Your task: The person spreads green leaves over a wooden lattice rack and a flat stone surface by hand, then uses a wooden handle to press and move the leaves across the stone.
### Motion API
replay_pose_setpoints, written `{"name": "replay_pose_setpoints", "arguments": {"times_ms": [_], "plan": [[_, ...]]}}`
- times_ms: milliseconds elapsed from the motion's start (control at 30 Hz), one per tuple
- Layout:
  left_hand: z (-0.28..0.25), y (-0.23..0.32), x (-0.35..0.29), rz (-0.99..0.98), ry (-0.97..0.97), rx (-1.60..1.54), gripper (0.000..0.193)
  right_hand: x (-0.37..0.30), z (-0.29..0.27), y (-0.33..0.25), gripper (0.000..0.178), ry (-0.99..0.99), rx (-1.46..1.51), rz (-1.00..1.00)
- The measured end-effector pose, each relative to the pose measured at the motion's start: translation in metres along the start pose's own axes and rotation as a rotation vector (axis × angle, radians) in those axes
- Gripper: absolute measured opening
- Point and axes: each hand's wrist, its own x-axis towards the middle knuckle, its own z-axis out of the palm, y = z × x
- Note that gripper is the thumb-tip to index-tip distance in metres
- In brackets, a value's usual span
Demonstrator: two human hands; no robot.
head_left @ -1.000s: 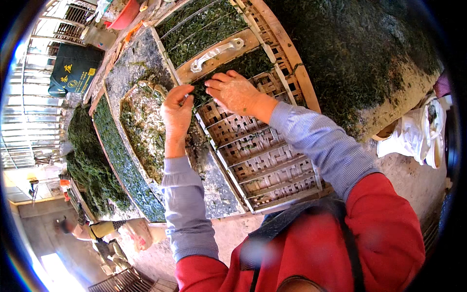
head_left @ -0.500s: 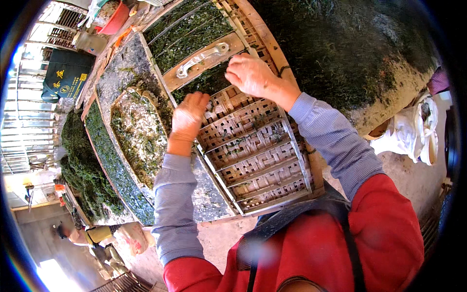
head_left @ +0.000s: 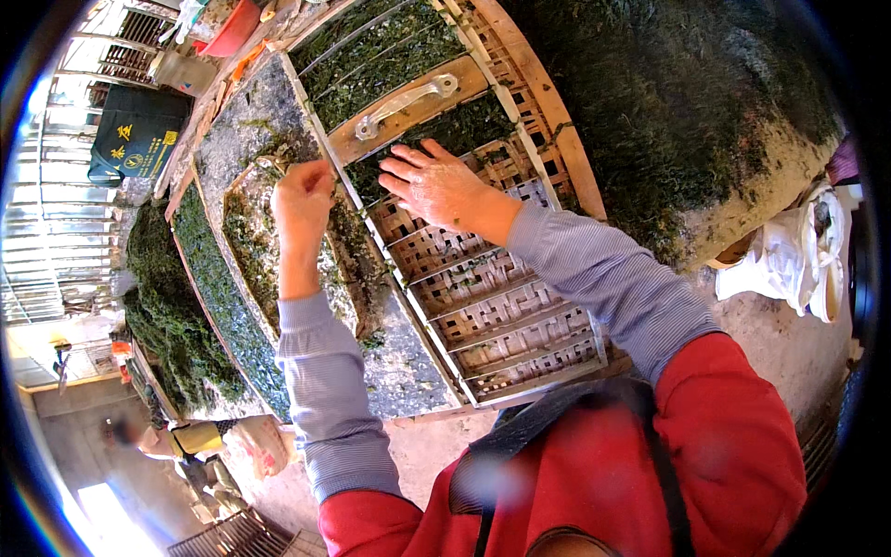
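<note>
A slatted metal frame (head_left: 438, 342) lies over a woven bamboo mat (head_left: 501, 311), with dark green leaf bits (head_left: 371, 60) covering its far part. Across it runs a wooden bar bearing a metal handle (head_left: 408, 104). My right hand (head_left: 441, 190) is open over the mat just nearer than this bar, fingers spread at the edge of the green bits. Left of the frame, my left hand (head_left: 302, 204) is closed, fingers curled together, above an angular tray (head_left: 243, 288) with debris in it. Whatever its fingers hold, if anything, is hidden.
A large dark green heap (head_left: 668, 111) fills the far right. More green leaf matter (head_left: 172, 297) lies at left, beside a dark bag (head_left: 139, 135). A red basin (head_left: 230, 30) stands at the far left. White sacks (head_left: 789, 255) sit right; another person (head_left: 172, 441) is lower left.
My left hand has moved left off the frame's edge to over the angular tray. My right hand has come left and nearer, its fingers opening from a curl.
</note>
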Motion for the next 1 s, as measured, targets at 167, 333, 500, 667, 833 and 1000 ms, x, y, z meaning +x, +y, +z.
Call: {"name": "replay_pose_setpoints", "arguments": {"times_ms": [167, 333, 500, 667, 833, 1000], "plan": [[0.032, -0.024, -0.066, 0.362, -0.019, 0.426, 0.047, 0.005, 0.006, -0.011, 0.044, -0.093, -0.013, 0.087], [0.060, -0.041, -0.100, 0.447, 0.178, 0.453, 0.037, -0.022, -0.034, -0.004, 0.025, 0.221, 0.293, 0.057], [0.060, -0.053, -0.102, 0.474, 0.258, 0.362, 0.021, -0.171, -0.059, 0.053, 0.020, 0.606, 0.139, 0.439], [0.045, -0.069, -0.093, 0.223, 0.130, 0.058, 0.019, -0.292, -0.082, 0.041, 0.040, -0.010, -0.047, 0.894], [0.026, -0.053, -0.058, -0.019, -0.097, -0.222, 0.017, -0.285, -0.057, 0.048, 0.034, -0.317, -0.036, 0.696], [0.017, 0.018, -0.007, 0.082, -0.019, -0.455, 0.015, -0.252, -0.053, 0.092, 0.010, 0.008, -0.022, 0.643]]}}
